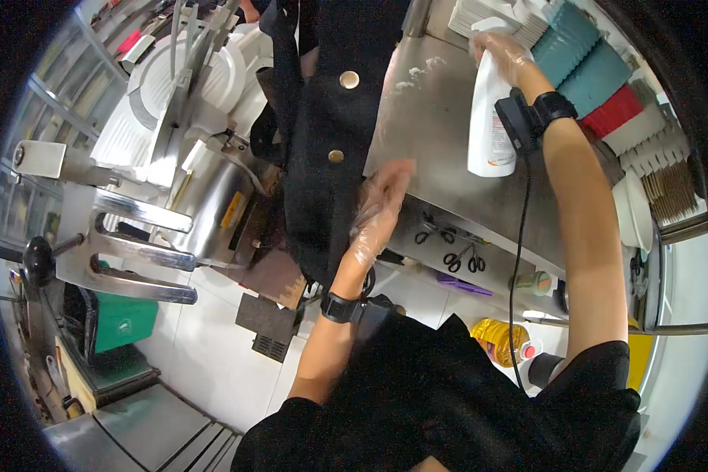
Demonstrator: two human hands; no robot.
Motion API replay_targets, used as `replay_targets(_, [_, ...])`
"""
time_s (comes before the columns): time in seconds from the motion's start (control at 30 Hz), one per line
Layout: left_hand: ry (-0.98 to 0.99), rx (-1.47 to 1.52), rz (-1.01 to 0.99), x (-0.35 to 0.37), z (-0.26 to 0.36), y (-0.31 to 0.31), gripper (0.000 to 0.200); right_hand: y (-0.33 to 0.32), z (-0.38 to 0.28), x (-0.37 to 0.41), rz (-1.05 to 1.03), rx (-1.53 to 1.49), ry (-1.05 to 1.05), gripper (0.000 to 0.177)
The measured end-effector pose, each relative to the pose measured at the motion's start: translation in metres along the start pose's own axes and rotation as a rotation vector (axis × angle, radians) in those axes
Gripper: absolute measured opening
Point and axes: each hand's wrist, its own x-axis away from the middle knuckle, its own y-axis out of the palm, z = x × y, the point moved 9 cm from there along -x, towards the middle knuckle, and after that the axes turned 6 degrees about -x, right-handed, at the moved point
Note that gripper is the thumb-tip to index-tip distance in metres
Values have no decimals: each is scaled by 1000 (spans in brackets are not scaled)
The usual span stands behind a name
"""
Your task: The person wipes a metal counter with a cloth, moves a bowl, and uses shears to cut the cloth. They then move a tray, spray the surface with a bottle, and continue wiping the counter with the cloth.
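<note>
My right hand (505,57), in a clear plastic glove, grips a white spray bottle (492,130) near its top, over a steel worktop. The bottle stands out bright against the metal, and a printed label shows on its lower part. My left hand (383,203), also in a clear glove, holds nothing; its fingers stretch out beside the worktop's edge, slightly blurred. Close to it hangs black cloth (326,149) with two round pale spots. White foam (417,72) lies on the steel worktop (440,118) to the left of the bottle.
A metal slicing machine (228,204) with a pronged carriage stands at the left. Teal, red and white stacks (594,75) line the worktop's right side. Scissors (464,259) hang below its edge. A yellow oil bottle (495,338) stands on the tiled floor; a black cable runs from my right wrist.
</note>
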Motion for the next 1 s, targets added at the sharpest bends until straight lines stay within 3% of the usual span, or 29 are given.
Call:
replay_targets(0.07, [59, 32, 57, 0, -2, 0, 30, 4, -7, -5, -32, 172, -40, 29])
replay_targets(0.17, [116, 62, 107, 1, -4, -2, 28, -3, 0, 0, 181, 136, 99, 33])
replay_targets(0.27, [74, 39, 69, 0, -4, -1, 27, 4, 2, -4, 56, 121, 129, 34])
replay_targets(0.4, [48, 24, 56, 0, -6, 0, 27, -6, 8, -16, 102, 219, 86, 36])
replay_targets(0.47, [46, 41, 56, 0, -9, 1, 27, -1, 16, -30, -38, 106, 94, 36])
replay_targets(0.57, [54, 58, 56, 0, -9, 2, 28, -2, 0, -26, 26, 227, -55, 35])
replay_targets(0.67, [57, 57, 58, 0, -9, 2, 28, -1, 2, -19, 58, 122, 59, 34])
replay_targets(0.8, [37, 94, 54, 1, -11, 3, 29, -16, 16, -34, 79, 126, 38, 36])
replay_targets(0.9, [55, 13, 74, 2, -9, 0, 29, -8, 1, -31, -13, 201, -112, 38])
replay_targets(1.0, [57, 19, 76, 2, -10, 1, 30, -23, 8, -33, 154, 184, 70, 35])
